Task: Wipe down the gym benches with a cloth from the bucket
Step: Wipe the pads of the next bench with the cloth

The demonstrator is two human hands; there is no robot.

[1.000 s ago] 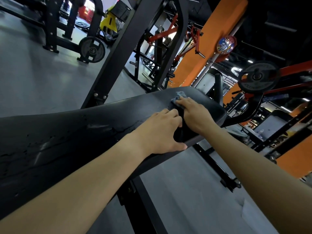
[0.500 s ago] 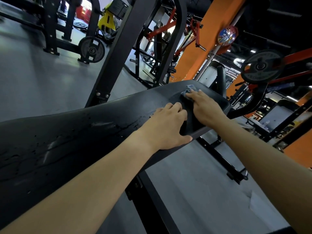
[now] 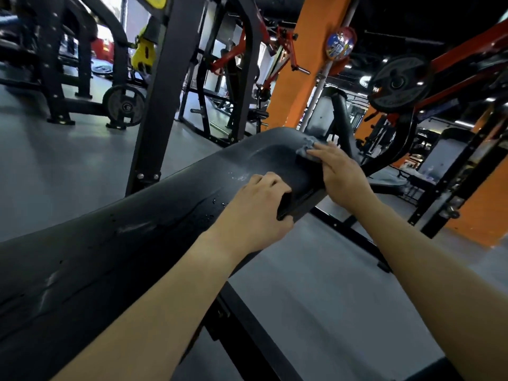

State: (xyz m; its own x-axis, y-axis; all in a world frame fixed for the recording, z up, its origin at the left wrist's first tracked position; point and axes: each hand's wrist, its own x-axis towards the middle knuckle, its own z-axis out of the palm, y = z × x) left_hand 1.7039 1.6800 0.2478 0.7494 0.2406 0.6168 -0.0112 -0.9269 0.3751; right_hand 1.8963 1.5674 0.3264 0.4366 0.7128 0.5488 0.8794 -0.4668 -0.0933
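Across the middle of the view a long black padded bench [image 3: 123, 243] slants up and away, with a black rack upright [image 3: 165, 92] and an orange pillar [image 3: 302, 64] behind it. The left hand [image 3: 255, 213] sits on the pad's near edge, its fingers [image 3: 265, 182] curled over the top and the thumb hooked under the rim. That grip looks meant to brace the body for a long reach. The right hand [image 3: 343, 174] lies at the far end, its fingers [image 3: 321, 154] straight and flat, pressing down on a small grey cloth [image 3: 305, 147] rather than clutching it, probably to spread pressure for wiping. Water beads [image 3: 242, 177] dot the pad between the hands. No bucket is in view.
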